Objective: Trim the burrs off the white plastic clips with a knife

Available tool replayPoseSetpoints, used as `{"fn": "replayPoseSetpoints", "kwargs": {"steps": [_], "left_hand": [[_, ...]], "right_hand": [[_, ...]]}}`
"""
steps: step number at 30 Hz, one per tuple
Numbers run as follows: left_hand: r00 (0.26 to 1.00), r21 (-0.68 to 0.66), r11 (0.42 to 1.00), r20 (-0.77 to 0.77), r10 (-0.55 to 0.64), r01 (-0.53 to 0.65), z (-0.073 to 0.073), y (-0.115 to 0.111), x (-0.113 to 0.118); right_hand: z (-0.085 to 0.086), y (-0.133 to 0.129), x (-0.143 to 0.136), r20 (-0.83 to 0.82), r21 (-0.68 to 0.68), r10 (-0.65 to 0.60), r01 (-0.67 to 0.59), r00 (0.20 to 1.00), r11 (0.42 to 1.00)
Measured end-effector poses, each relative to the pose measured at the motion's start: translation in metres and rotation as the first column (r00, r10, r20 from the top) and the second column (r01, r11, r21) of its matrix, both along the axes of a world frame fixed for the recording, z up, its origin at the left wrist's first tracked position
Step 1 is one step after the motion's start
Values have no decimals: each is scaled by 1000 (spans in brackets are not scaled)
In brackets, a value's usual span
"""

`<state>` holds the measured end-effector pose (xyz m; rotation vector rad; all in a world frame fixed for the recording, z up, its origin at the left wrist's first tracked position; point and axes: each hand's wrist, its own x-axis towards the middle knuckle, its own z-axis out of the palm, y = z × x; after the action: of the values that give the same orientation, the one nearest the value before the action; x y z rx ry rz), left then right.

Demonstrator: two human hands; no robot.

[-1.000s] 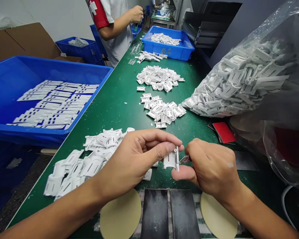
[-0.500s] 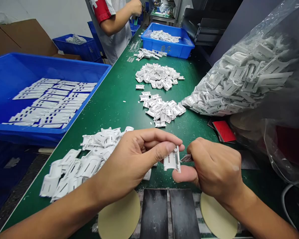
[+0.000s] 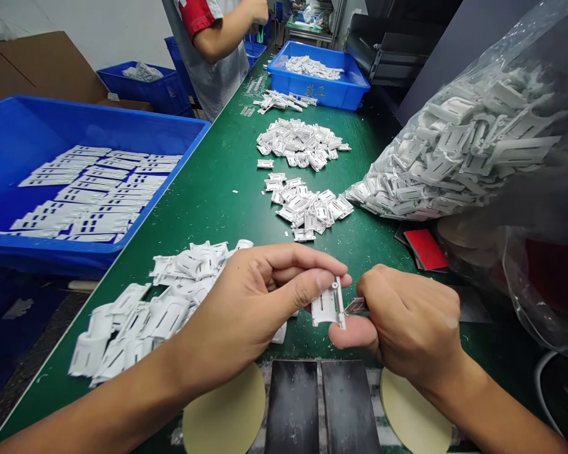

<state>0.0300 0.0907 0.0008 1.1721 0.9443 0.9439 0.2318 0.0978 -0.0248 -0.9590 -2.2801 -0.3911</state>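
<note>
My left hand (image 3: 269, 302) pinches a small white plastic part (image 3: 327, 308) between thumb and fingertips, above the green table. The part has a raised rim and a small round boss near its top. My right hand (image 3: 409, 321) is closed around a small knife blade (image 3: 356, 306), its handle, if any, hidden in the fist. The blade's tip meets the right edge of the part. My right thumb lies just below the part's lower edge. Behind my left wrist lies a pile of larger curved white parts (image 3: 170, 312).
Two piles of small white parts (image 3: 307, 205) lie ahead on the table (image 3: 208, 208). A clear bag (image 3: 473, 145) of white parts stands right, near a red sheet (image 3: 426, 247). Blue bins (image 3: 189, 135) stand left and far ahead. Black pads (image 3: 293, 403) lie below my hands. A person (image 3: 213, 57) stands beyond.
Both hands keep almost the same pose, with the blade still at the part's edge. The view has shifted slightly, and the co-worker's arm has moved a little.
</note>
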Motion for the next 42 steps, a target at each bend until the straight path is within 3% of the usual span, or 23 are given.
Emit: {"fn": "replayPoseSetpoints", "kwargs": {"steps": [19, 23, 28, 31, 34, 37, 40, 42], "left_hand": [[999, 17, 999, -37, 28, -28, 2, 0, 0], [1000, 1, 1000, 4, 26, -26, 3, -1, 2], [995, 7, 995, 12, 104, -104, 2, -3, 5], [990, 27, 990, 11, 140, -140, 1, -3, 6], [994, -24, 996, 66, 84, -82, 1, -4, 7], [982, -84, 996, 189, -3, 19, 1, -3, 7], [968, -93, 993, 249, -42, 67, -1, -2, 6], [965, -95, 993, 257, -47, 73, -3, -2, 6]], "right_hand": [[-1, -2, -1, 5, 29, -6, 6, 1000, 1000], [0, -3, 0, -18, 38, 48, -47, 999, 998], [2, -1, 0, -201, -96, 170, -192, 965, 977], [5, 1, -3, -285, -248, 181, -256, 941, 934], [9, 0, -7, -369, -407, 145, -300, 918, 863], [11, -2, -9, -436, -483, 80, -308, 896, 820], [11, -3, -9, -449, -502, 85, -330, 889, 800], [10, -2, -7, -437, -478, 102, -326, 894, 816]]}}
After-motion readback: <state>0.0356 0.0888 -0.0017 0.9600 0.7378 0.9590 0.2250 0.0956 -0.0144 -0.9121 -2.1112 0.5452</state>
